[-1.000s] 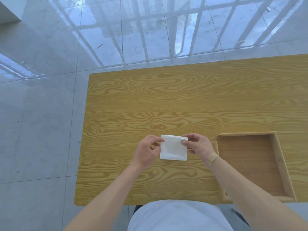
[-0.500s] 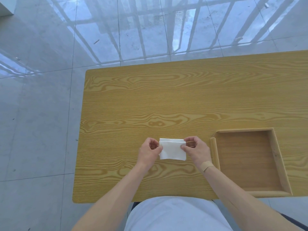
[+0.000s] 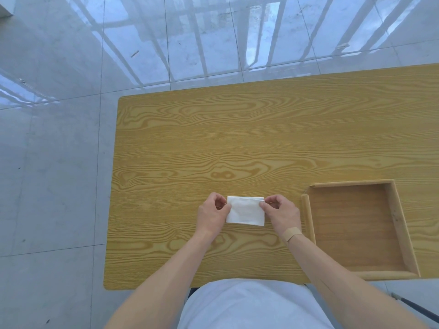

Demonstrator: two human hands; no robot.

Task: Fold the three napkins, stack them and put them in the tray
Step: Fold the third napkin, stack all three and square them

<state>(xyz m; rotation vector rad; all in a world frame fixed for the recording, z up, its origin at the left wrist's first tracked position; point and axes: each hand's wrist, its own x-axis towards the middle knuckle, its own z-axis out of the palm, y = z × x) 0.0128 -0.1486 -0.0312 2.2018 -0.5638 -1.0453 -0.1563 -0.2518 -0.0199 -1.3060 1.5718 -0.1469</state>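
A white folded napkin stack (image 3: 245, 211) lies near the front of the wooden table (image 3: 237, 138). My left hand (image 3: 212, 214) pinches its left edge between thumb and fingers. My right hand (image 3: 281, 213) pinches its right edge the same way; a plaster sits on that wrist. Thin layered edges show at the stack's top right corner, but I cannot tell how many napkins it holds. To the right of my right hand stands the wooden tray (image 3: 307, 219), with nothing inside it.
The table's left edge and front edge are close to the hands. Beyond the table is a glossy tiled floor (image 3: 71, 162). My torso in a white shirt (image 3: 247, 307) is at the front edge. A thin dark rod (image 3: 413, 307) shows at the bottom right.
The view has shifted, so table and tray sit differently in frame. Both hands keep their pinch on the napkin's side edges, and the napkin now looks wider and flatter on the table.
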